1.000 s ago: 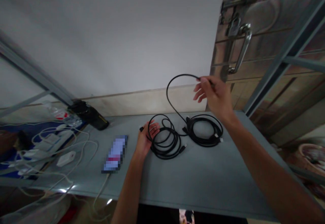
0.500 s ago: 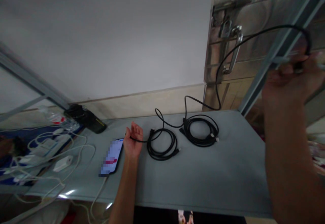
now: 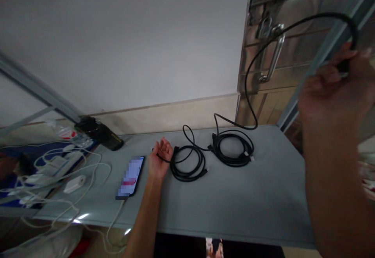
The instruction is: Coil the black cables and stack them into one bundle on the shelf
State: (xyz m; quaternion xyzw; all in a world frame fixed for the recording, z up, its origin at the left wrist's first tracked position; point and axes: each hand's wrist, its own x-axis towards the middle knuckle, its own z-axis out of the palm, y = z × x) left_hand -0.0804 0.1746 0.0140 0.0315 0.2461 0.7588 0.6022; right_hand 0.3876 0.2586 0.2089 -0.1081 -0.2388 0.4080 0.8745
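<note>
Raised at the far right, my right hand is closed around the plug end of a black cable. From that hand the cable arches over and drops in a loose bend to the table. My left hand rests palm up with curled fingers, and a black cable end runs between its thumb and fingers. Just to its right lies a coil of black cable with a plug sticking out. A second black cable coil sits further right, its plugs showing at the coil's edge. Loose cable crosses between the two coils.
A phone with a lit screen lies left of my left hand. Beyond it are a white charger, tangled white cords, a black bottle and a clear plastic bottle. A metal frame post rises at the right.
My right hand has gone up a little, lifting the cable's arch higher. My left hand sits slightly further right, nearer the left coil, with the cable still in it.
</note>
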